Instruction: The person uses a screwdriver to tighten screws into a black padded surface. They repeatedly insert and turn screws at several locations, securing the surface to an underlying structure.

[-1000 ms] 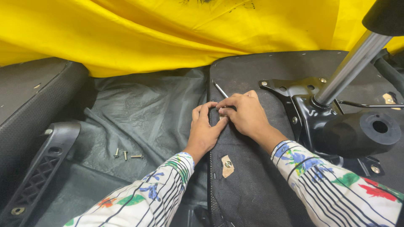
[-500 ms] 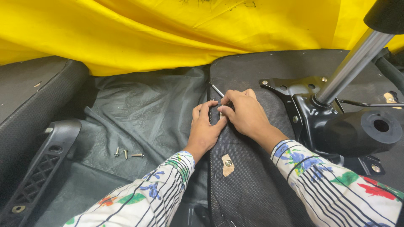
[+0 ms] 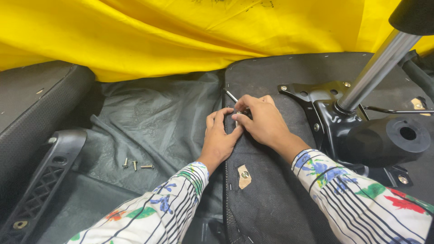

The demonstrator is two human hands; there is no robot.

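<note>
Both hands meet at frame centre on the upturned black seat base [image 3: 271, 199]: the left hand [image 3: 220, 138] lies flat, fingers together, while the right hand [image 3: 260, 118] pinches one thin metal tool [image 3: 231, 95]. Three loose screws [image 3: 134, 164] lie lower left.

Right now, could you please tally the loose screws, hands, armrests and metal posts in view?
Loose screws: 3
Hands: 2, left hand and right hand
Black armrest: 1
Shiny metal post: 1
Total: 7
</note>
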